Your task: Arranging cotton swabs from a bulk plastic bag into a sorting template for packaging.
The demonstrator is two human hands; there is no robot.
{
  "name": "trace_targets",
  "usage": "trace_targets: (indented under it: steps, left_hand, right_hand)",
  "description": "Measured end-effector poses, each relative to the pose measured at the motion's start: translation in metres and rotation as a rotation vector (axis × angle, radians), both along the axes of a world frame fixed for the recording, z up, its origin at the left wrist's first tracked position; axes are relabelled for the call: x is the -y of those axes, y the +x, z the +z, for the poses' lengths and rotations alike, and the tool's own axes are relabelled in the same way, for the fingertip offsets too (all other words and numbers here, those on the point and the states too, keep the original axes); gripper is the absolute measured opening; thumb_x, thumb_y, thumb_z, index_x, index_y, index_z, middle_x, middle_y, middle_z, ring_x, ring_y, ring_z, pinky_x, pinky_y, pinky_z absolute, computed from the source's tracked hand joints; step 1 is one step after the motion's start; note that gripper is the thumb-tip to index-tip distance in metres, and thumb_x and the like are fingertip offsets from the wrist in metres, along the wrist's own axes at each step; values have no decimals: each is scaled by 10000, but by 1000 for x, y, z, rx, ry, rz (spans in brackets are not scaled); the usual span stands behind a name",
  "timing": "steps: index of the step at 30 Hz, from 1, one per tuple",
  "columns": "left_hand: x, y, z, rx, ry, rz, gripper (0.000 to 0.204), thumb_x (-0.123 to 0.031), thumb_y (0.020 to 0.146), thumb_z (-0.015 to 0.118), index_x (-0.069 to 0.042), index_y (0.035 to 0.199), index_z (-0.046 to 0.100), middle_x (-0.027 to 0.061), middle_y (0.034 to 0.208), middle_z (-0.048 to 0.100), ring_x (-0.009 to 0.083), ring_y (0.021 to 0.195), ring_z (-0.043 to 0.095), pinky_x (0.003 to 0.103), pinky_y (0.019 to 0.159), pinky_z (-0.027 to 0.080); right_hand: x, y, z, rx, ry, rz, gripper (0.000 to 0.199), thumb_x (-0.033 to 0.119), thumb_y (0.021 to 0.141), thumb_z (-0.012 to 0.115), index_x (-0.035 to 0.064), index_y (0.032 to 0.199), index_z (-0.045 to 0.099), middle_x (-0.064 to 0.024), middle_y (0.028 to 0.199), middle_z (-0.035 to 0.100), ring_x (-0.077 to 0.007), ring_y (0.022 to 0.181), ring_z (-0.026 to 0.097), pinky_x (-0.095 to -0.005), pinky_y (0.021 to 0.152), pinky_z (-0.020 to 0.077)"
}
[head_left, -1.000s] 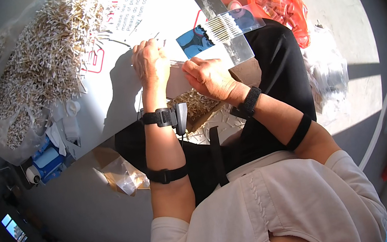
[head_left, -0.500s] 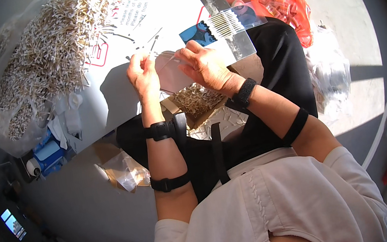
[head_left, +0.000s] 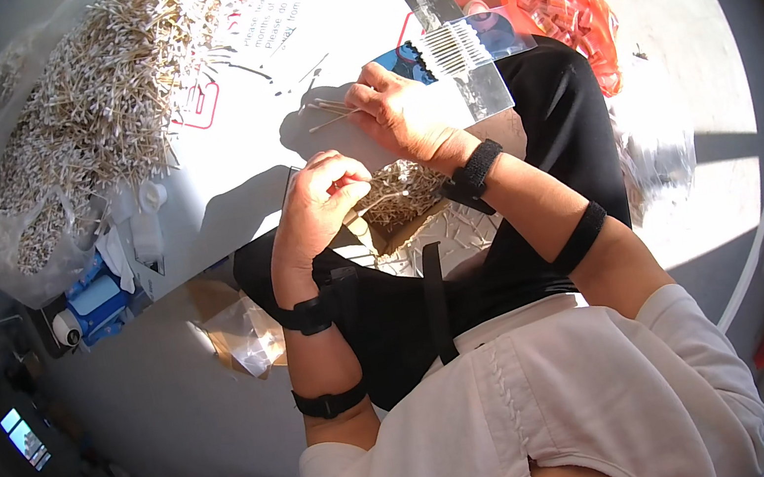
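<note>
the right hand (head_left: pixel 403 115) pinches a few thin sticks (head_left: pixel 327 112) between thumb and fingertips; their long axis runs almost level, free ends pointing toward nine o'clock over the white tabletop (head_left: pixel 248 150). the hand lies palm down, wrist bent, forearm running back toward five o'clock. at seven o'clock of it, the left hand (head_left: pixel 322 208) is curled, fingers closed round a single stick (head_left: pixel 386 200) that points toward three o'clock, above a small heap of sticks (head_left: pixel 408 184) in the lap. its forearm drops toward six o'clock. a clear bag (head_left: pixel 474 59) with a row of sticks lies at one o'clock of the right hand. a big pile of sticks (head_left: pixel 93 114) sits at ten o'clock.
</note>
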State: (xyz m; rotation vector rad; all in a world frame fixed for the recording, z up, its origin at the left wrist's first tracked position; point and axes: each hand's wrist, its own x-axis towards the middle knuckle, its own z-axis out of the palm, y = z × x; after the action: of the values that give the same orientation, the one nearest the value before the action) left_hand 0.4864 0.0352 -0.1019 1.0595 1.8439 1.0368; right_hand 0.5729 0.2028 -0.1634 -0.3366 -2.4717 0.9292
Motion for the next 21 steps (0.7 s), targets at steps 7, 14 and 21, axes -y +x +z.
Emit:
trace_targets:
  steps: [7, 14, 21]
  left_hand:
    - [-33, -11, -31, -790, 46, 335, 321, 53, 684, 730, -75, 957, 621, 109, 968, 587, 327, 972, 567, 416, 820, 486]
    - [-27, -19, -57, -855, 34, 304, 238, 75, 706, 633, -72, 891, 602, 110, 916, 572, 340, 924, 554, 437, 783, 484]
    - [-29, -17, -40, -847, 24, 251, 441, 65, 672, 681, -107, 1076, 632, 83, 999, 540, 308, 994, 508, 421, 867, 466]
  right_hand:
    - [-1, 23, -5, 50, -48, -144, 195, 130, 777, 707, 95, 951, 625, -82, 880, 569, -302, 738, 625, -389, 643, 520]
    - [0, 17, -3, 207, 89, -82, 272, 220, 785, 712, 98, 1009, 618, -64, 881, 591, -260, 808, 649, -383, 661, 510]
    - [-2, 22, -5, 169, 53, -115, 247, 219, 782, 709, 104, 982, 619, -57, 872, 589, -261, 795, 646, -397, 662, 494]
